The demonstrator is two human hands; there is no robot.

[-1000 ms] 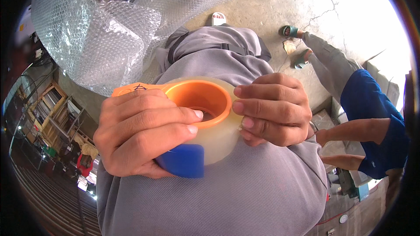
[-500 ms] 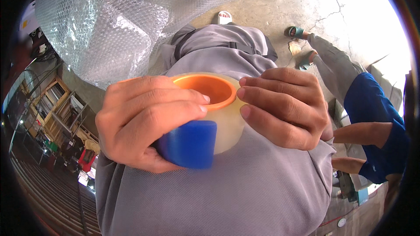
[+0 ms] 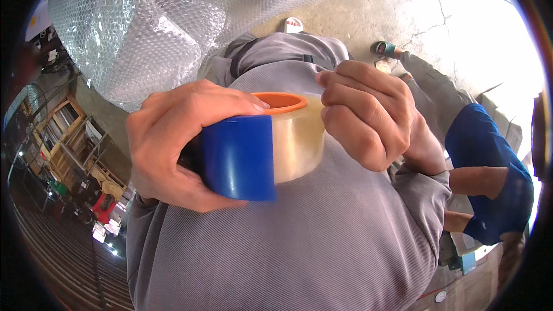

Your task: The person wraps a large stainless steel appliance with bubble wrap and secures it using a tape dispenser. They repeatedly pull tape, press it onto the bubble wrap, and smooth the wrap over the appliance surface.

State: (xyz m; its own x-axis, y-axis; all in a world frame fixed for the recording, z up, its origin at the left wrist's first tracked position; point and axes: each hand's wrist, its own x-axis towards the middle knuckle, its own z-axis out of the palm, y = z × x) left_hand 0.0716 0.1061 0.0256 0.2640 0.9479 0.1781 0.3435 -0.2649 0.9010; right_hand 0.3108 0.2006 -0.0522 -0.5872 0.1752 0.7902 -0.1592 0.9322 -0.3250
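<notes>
tipped further since the earlier frame, the clear tape roll (image 3: 299, 144) shows more side wall, held above the grey clothing (image 3: 288, 236). left hand (image 3: 167, 144) fingers clamp the orange core (image 3: 283, 102) and blue guard (image 3: 239, 158); right hand (image 3: 374, 118) fingers curl by its right edge, pinch unclear. probably stiff, slick; best gripped at core and guard.

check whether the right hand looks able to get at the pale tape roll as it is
Probably yes: the right hand is close by the right side of the pale tape roll, which is uncovered there; the blue piece and left hand block its left.
</notes>
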